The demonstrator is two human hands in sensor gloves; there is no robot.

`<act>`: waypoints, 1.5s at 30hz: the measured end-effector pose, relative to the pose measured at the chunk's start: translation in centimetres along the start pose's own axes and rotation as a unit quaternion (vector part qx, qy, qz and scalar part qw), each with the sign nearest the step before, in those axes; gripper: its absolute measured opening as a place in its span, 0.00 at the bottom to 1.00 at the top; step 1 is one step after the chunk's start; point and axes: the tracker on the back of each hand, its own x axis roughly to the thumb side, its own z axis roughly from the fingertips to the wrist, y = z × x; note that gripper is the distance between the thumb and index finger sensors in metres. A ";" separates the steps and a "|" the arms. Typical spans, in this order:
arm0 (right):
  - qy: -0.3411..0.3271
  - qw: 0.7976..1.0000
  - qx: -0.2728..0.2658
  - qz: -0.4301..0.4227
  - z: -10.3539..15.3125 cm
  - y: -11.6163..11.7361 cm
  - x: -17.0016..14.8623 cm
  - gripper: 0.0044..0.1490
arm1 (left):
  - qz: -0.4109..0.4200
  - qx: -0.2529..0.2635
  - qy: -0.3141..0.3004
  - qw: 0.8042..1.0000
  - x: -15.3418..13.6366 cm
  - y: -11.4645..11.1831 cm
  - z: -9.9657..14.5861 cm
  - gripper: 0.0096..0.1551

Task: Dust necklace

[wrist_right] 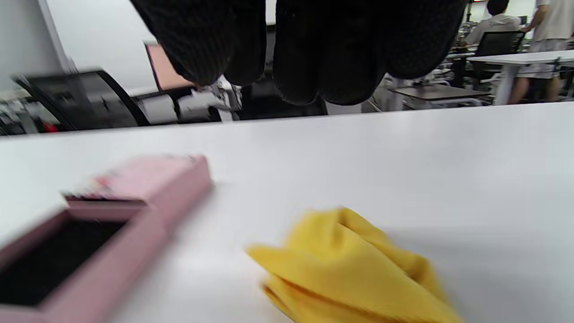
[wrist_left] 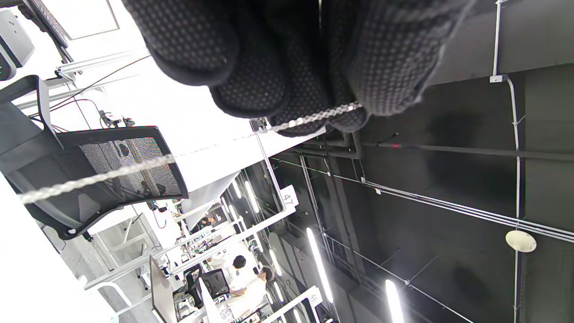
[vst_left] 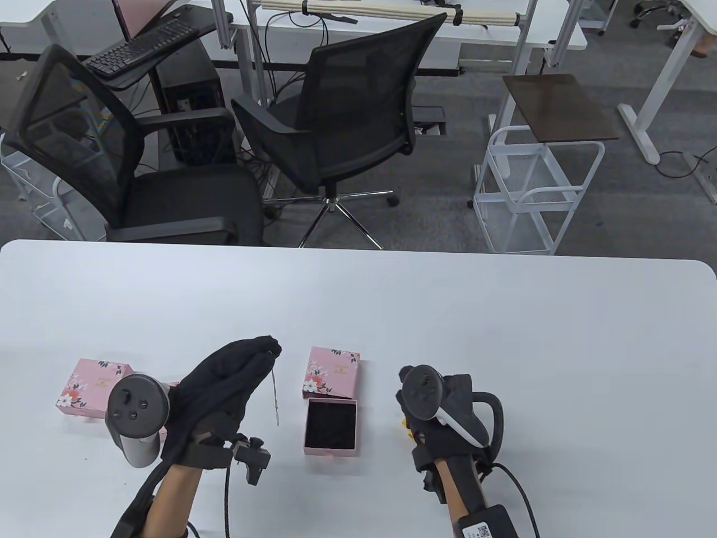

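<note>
The left hand (vst_left: 229,386) pinches the necklace (vst_left: 275,392) at its fingertips, so the chain dangles free beside the open box (vst_left: 330,426) — clear for wiping. The right hand (vst_left: 442,414) hovers over the yellow cloth (wrist_right: 358,273), gripping nothing, probably about to take it — white table (vst_left: 504,336), office chairs (vst_left: 347,112) beyond

Yellow cloth (wrist_right: 354,269): blurred, cut by bottom edge, mostly hidden under right hand (vst_left: 442,406) from above.
</note>
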 end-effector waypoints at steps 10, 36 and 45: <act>0.049 0.985 0.126 0.109 -3.0 7.9 -1.6 0.38 | 0.000 -0.010 0.001 1.000 -0.1 -0.4 0.0 0.17; -0.173 0.783 -0.059 -0.594 0.6 -1.6 5.5 0.31 | 0.009 -0.003 0.023 1.000 -1.0 -0.1 -0.3 0.18; -0.220 0.742 -0.083 -0.628 1.9 -2.7 11.3 0.32 | 0.013 -0.008 0.048 0.999 -1.4 -0.7 -0.2 0.18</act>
